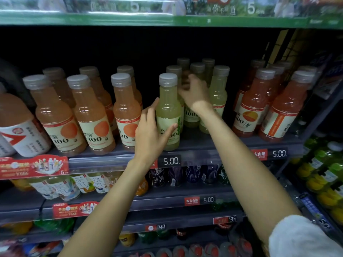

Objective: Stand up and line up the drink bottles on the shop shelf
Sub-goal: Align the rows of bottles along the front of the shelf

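Note:
A yellow-green drink bottle (168,106) stands upright at the front edge of the shelf (204,145). My left hand (151,132) holds it low on its left side, thumb across the label and fingers behind. My right hand (194,91) reaches past it among several more yellow-green bottles (219,93) standing farther back; it is blurred, and its fingers lie against a bottle behind the front one. Whether it grips that bottle is unclear.
Orange drink bottles (91,115) stand in rows to the left, red-orange ones (252,106) to the right. A large white-labelled bottle (18,127) is at far left. Price tags (170,161) line the shelf edge. Lower shelves hold tea and dark bottles (193,175).

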`<state>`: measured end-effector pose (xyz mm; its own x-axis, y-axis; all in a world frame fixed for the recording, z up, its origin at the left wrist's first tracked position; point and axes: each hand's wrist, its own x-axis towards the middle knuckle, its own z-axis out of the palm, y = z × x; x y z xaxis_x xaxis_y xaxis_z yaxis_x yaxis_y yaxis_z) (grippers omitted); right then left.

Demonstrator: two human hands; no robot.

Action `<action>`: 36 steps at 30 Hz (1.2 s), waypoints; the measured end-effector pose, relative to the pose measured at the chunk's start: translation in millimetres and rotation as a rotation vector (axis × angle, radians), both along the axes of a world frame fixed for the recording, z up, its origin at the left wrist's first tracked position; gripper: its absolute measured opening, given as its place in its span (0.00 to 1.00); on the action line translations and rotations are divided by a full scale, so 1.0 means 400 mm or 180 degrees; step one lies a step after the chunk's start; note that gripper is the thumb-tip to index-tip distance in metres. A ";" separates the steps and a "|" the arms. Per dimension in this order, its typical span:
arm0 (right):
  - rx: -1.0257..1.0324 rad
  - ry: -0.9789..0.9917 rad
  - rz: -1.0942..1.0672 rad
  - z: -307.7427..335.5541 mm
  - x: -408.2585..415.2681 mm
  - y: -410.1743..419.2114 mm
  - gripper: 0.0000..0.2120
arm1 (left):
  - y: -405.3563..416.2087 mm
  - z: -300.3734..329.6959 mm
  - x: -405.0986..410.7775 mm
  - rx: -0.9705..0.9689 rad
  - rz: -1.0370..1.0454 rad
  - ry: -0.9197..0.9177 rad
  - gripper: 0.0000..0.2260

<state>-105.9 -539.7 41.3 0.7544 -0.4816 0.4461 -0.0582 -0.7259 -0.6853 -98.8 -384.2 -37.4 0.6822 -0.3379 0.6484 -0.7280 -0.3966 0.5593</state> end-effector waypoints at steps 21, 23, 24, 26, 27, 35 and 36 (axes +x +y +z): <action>0.0505 -0.0099 0.0973 0.003 0.031 -0.013 0.20 | 0.003 -0.003 -0.017 0.0275 0.0300 -0.0194 0.42; 0.0572 -0.0128 0.1008 -0.001 0.036 -0.009 0.21 | 0.002 -0.003 -0.017 0.0282 0.0310 -0.0185 0.42; 0.0598 -0.0139 0.1033 -0.002 0.040 -0.008 0.21 | 0.002 -0.003 -0.016 0.0271 0.0309 -0.0181 0.42; 0.0595 -0.0146 0.1076 -0.001 0.044 -0.006 0.20 | 0.002 -0.004 -0.016 0.0255 0.0294 -0.0179 0.41; 0.0583 -0.0148 0.1101 0.000 0.044 -0.005 0.21 | 0.003 -0.005 -0.015 0.0259 0.0293 -0.0186 0.41; 0.0550 -0.0207 0.1084 -0.005 0.048 -0.003 0.21 | 0.008 -0.003 -0.018 0.0290 0.0288 -0.0168 0.42; 0.0539 -0.0235 0.1043 -0.008 0.050 -0.002 0.21 | 0.009 -0.002 -0.018 0.0296 0.0291 -0.0168 0.42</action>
